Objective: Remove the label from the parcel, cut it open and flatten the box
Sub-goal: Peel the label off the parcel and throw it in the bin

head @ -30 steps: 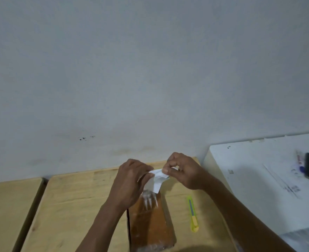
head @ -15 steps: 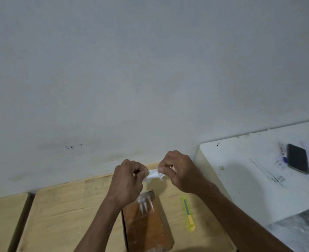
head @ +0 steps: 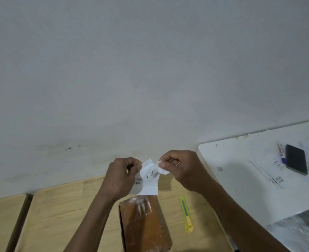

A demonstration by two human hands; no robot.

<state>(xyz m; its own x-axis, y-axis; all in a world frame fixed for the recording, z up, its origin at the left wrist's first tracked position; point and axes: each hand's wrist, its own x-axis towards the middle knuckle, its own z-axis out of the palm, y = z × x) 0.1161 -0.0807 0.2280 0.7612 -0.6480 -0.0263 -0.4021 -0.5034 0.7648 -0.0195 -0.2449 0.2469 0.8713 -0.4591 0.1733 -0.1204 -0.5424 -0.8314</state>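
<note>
A brown, tape-wrapped parcel [head: 144, 224] lies on the wooden table [head: 59, 215] at the bottom centre. Above its far end I hold a white paper label [head: 149, 176], crumpled at the top and hanging loose below. My left hand [head: 121, 177] pinches the label's left side. My right hand [head: 184, 170] pinches its right upper corner. The label is off the parcel and in the air. A yellow utility knife [head: 187, 215] lies on the wood just right of the parcel, untouched.
A white table [head: 241, 179] adjoins on the right, carrying a dark phone [head: 295, 161], a marker pen [head: 281, 153] and papers [head: 266, 172]. A plain grey wall [head: 150, 70] rises right behind the wooden table. A second wooden panel [head: 1, 215] sits at far left.
The label was bunched tight between both hands; now it has been pulled apart and hangs lower. Both hands shifted slightly as the camera view drifted.
</note>
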